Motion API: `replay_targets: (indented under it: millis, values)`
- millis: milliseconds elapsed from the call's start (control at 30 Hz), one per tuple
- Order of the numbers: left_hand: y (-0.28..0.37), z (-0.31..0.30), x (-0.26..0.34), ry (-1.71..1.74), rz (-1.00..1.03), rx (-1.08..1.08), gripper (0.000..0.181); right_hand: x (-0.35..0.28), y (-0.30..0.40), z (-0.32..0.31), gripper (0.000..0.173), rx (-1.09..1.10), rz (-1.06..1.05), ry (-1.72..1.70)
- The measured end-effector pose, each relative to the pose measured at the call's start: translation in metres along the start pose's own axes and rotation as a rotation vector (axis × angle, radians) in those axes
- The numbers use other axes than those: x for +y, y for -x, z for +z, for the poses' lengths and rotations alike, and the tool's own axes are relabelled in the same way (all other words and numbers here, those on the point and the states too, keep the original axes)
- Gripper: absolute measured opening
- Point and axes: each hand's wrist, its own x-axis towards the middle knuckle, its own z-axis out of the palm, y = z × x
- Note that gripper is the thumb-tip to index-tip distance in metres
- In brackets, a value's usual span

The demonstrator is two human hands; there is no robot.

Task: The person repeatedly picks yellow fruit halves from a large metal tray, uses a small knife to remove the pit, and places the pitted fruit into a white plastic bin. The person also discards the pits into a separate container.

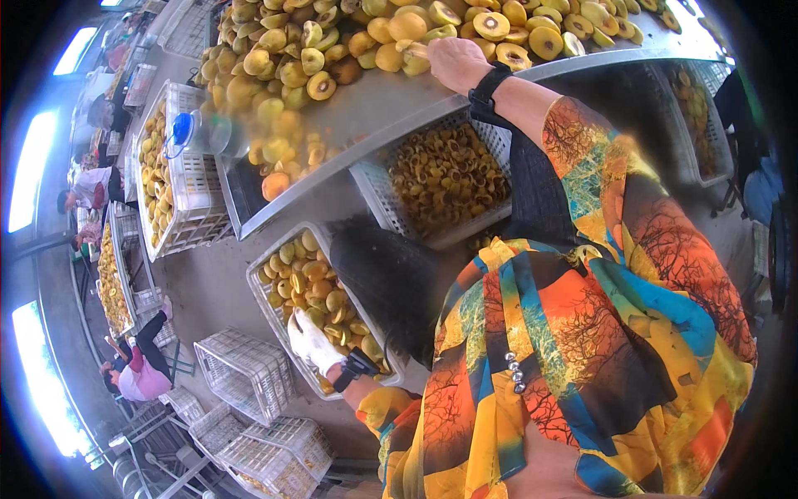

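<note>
My left hand [313, 342], in a white glove, reaches into a white plastic crate [254, 274] of yellow-brown fruit pieces. Its fingertips are among the fruit, and whether they grip a piece cannot be told. My right hand [458, 62], bare, is closed around a small pale handle-like thing [413, 50] over the near edge of the fruit pile; its far end is hidden or blurred. The pile of halved golden kiwifruit [490, 26] lies on a metal table [380, 100]. Cut faces show pale cores ringed with dark seeds.
Beneath the table's edge stands a crate [372, 193] of hollow fruit skins [449, 181]. A fruit-filled crate [202, 187] and a clear bottle with a blue cap [182, 128] are at the left. Stacked crates [246, 371] stand lower left. Several people, one in pink [144, 378], sit farther left.
</note>
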Motion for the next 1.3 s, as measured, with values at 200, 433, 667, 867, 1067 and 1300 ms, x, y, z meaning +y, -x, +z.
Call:
replay_targets:
  millis: [200,433,667,867,1067,1300]
  values:
    - [0.005,0.008,0.05,0.118,0.214,0.015,0.032,0.006,0.009,0.0,0.019,0.048,0.041,-0.091]
    - [0.017,0.029,0.125,0.206,0.61,-0.114,0.026,0.0,0.02,-0.002,0.035,0.004,0.142,-0.256]
    - [0.045,0.066,0.174,0.378,0.794,-0.274,0.02,0.009,0.013,0.006,0.031,0.022,0.065,-0.226]
    - [0.051,0.083,0.227,0.685,0.189,-0.615,0.034,0.013,0.027,0.002,0.021,0.229,-0.052,-0.285]
    - [0.03,0.132,0.27,0.281,0.845,-0.244,0.038,0.008,0.043,-0.012,0.026,0.433,-0.241,-0.356]
    - [-0.007,0.163,0.299,0.051,0.901,-0.31,0.044,-0.014,0.147,0.006,0.023,0.015,-0.044,-0.483]
